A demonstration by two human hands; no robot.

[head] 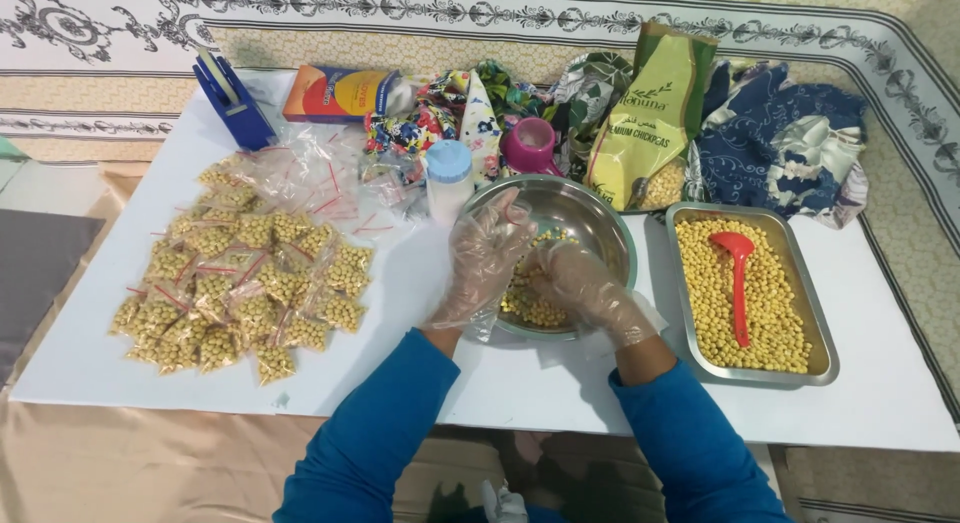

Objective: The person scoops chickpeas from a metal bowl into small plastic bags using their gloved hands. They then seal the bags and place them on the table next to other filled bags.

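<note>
Over the steel bowl (600, 218) at the table's (880, 403) centre, I am working with both hands in clear plastic gloves. I am holding my left hand (487, 251) over the near-left rim, fingers loosely curled around a small clear bag whose outline is hard to see. I am reaching my right hand (583, 283) down into the chickpeas (525, 303) in the bowl, fingers bent and pinching some. Filled bags (240, 283) are lying in a heap at left. At right, a tray (822, 358) of chickpeas is holding a red scoop (738, 273).
</note>
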